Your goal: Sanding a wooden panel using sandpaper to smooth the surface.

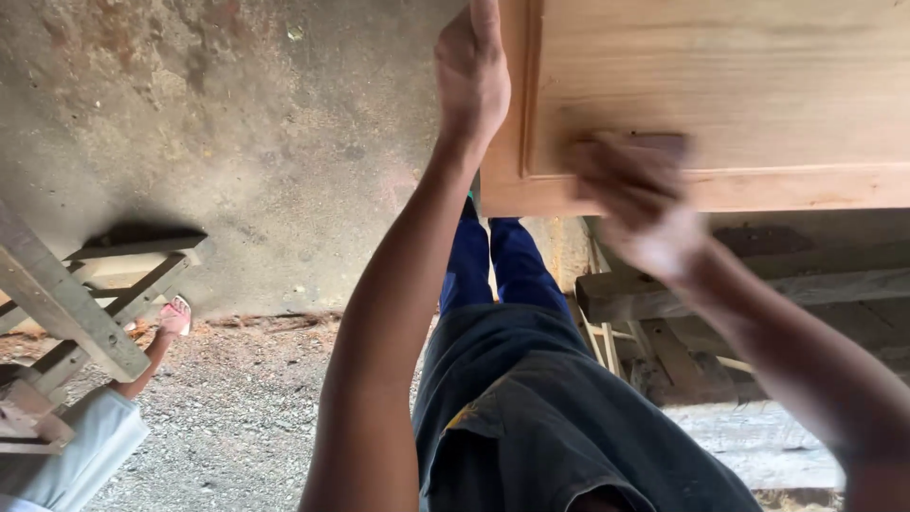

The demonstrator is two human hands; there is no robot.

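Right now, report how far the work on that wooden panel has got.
Done: the panel face looks pale and even. In hand: left hand grips its edge; right hand, blurred, presses a dark block on it. Left: cannot tell; much of it is out of view.

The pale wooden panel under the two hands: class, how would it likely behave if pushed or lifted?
The wooden panel looks thick and framed, so probably stiff and fairly heavy. The left hand steadies its edge while the blurred right hand rubs it, suggesting it might slide if unheld.
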